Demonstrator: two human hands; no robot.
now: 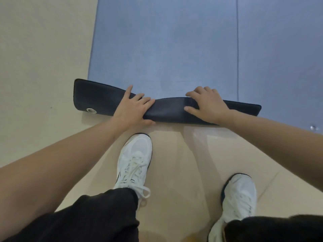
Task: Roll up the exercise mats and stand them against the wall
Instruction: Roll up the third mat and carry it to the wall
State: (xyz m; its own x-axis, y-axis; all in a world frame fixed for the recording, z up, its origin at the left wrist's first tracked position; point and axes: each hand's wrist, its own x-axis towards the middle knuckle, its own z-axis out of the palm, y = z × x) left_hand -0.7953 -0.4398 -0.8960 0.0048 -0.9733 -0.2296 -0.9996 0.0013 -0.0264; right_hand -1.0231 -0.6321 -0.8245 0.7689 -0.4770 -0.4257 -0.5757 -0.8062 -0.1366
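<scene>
A blue exercise mat (166, 49) lies flat on the floor ahead of me. Its near end is folded over, showing the black underside (167, 109) as a low band with a metal eyelet (91, 110) at its left corner. My left hand (134, 107) grips the fold left of centre, fingers over the top and thumb along the near edge. My right hand (208, 103) grips it right of centre, fingers curled over the far edge and thumb on the black surface. A second blue mat (279, 49) lies flat alongside on the right.
Beige floor (43, 58) stretches to the left of the mats and under me. My two white sneakers (134, 161) (239, 194) stand just behind the folded edge. Another eyelet (313, 127) shows at the near corner of the right mat.
</scene>
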